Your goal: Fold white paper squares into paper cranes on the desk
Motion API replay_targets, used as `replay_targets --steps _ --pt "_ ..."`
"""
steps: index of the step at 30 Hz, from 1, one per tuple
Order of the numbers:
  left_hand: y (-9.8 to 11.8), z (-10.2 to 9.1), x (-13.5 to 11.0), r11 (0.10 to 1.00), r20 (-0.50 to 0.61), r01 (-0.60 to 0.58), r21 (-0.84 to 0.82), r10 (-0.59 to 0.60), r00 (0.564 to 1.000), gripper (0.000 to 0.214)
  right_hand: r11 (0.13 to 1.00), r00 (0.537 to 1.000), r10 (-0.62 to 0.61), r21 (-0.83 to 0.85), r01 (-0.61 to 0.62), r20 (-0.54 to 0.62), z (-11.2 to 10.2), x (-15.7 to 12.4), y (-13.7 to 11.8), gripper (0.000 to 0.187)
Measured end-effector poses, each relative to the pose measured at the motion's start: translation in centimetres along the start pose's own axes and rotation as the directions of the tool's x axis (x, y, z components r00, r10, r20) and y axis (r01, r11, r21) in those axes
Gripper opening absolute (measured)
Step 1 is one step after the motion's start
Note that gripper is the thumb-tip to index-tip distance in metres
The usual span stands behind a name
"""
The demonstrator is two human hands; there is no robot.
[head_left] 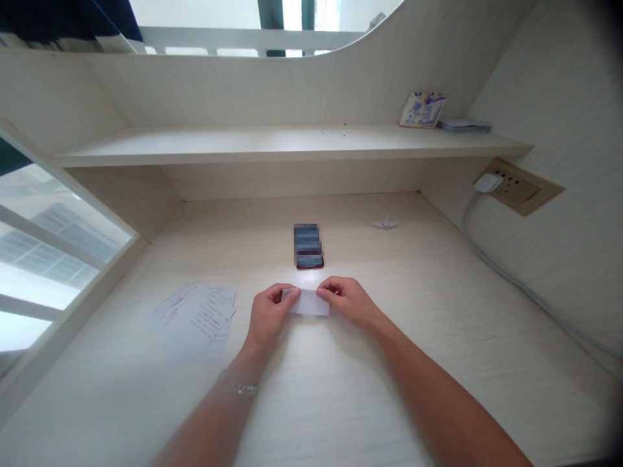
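A small white piece of paper (309,303), rectangular and perhaps folded, is held between my two hands just above or on the desk. My left hand (270,314) pinches its left end, thumb on top. At the upper right corner, my right hand (349,299) grips it between thumb and fingers. Directly beyond the paper lies a phone (309,246) with a blurred screen. Farther off to the right sits a small white origami crane (386,224). Left of my hands, several handwritten sheets (195,318) lie loosely overlapped.
A shelf (243,143) runs across the back, bearing a small printed packet (422,109) and a flat stack (464,125). On the right wall, a charger (488,183) is plugged into a socket panel (523,191), its grey cable (516,279) trailing down. A barred window (53,246) borders the left side.
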State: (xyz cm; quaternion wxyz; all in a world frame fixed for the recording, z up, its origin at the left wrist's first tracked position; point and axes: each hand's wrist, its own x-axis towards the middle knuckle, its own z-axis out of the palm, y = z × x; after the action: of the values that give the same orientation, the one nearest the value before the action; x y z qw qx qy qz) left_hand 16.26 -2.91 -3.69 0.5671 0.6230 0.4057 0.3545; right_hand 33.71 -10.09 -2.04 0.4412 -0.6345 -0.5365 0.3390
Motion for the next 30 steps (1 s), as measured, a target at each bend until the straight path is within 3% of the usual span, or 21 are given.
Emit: replay_targets --steps 3,14,19,25,28,30 --pt "0.2 -0.1 -0.2 1.0 0.034 0.002 0.021 -0.003 0.999 0.024 0.997 1.0 0.012 -0.08 -0.012 -0.002 0.2 -0.2 -0.1 0.015" --pt "0.8 0.4 -1.0 0.99 0.152 -0.032 0.135 0.012 0.988 0.023 0.99 0.997 -0.067 -0.12 0.072 0.047 1.5 -0.8 -0.9 0.015" --pt "0.5 0.0 -0.8 0.995 0.093 -0.009 0.097 0.0 0.996 0.024 0.99 0.997 0.007 -0.14 0.003 0.071 0.2 -0.7 -0.2 0.014" --pt "-0.3 -0.8 -0.1 0.998 0.012 0.048 -0.027 -0.048 0.999 0.026 0.992 0.991 0.125 0.009 -0.125 0.053 -2.1 -0.5 1.6 0.012" --pt "-0.6 -1.0 0.1 0.991 -0.055 0.085 -0.101 -0.091 0.994 0.029 0.973 0.986 0.165 0.164 -0.16 -0.022 -1.8 -0.4 1.7 0.016" --pt "-0.7 -0.8 0.1 0.985 -0.048 0.109 -0.131 -0.116 0.992 0.03 0.953 0.99 0.141 0.268 -0.138 0.007 -1.0 -0.3 1.5 0.022"
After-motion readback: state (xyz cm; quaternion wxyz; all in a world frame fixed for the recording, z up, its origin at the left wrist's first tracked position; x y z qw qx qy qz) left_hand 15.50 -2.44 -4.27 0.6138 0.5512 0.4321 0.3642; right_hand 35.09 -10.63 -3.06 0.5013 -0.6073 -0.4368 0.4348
